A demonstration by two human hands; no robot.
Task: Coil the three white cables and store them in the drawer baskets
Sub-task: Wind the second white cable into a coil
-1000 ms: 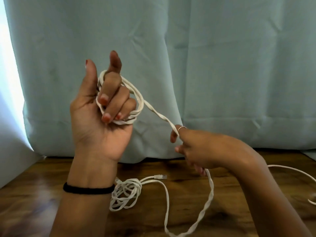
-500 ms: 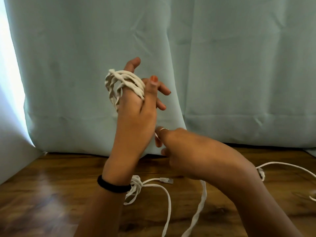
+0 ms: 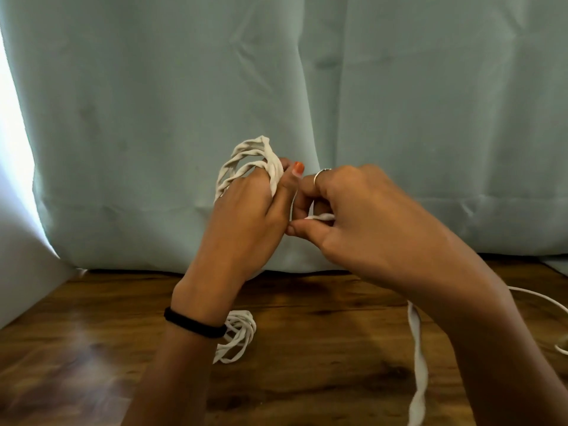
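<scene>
My left hand (image 3: pixel 246 216) is raised in front of the curtain, back toward me, with a flat white cable (image 3: pixel 246 159) wound in several loops round its fingers. My right hand (image 3: pixel 353 216) is close beside it and pinches the same cable's free run between thumb and fingers. That run hangs down behind my right forearm and reappears as a twisted white strip (image 3: pixel 418 358) over the table. A second white cable (image 3: pixel 236 336) lies bunched on the wooden table (image 3: pixel 322 364), partly hidden by my left wrist. A thin white cable (image 3: pixel 544 298) curves along the right edge.
A pale green curtain (image 3: pixel 399 103) hangs right behind the table. A white wall (image 3: pixel 18 265) borders the table on the left. A black band (image 3: pixel 192 325) circles my left wrist. No drawer or basket is in view.
My left hand has turned from palm to back toward me and come down. My right hand has risen from the table side to meet it, bringing the cable's free run up.
</scene>
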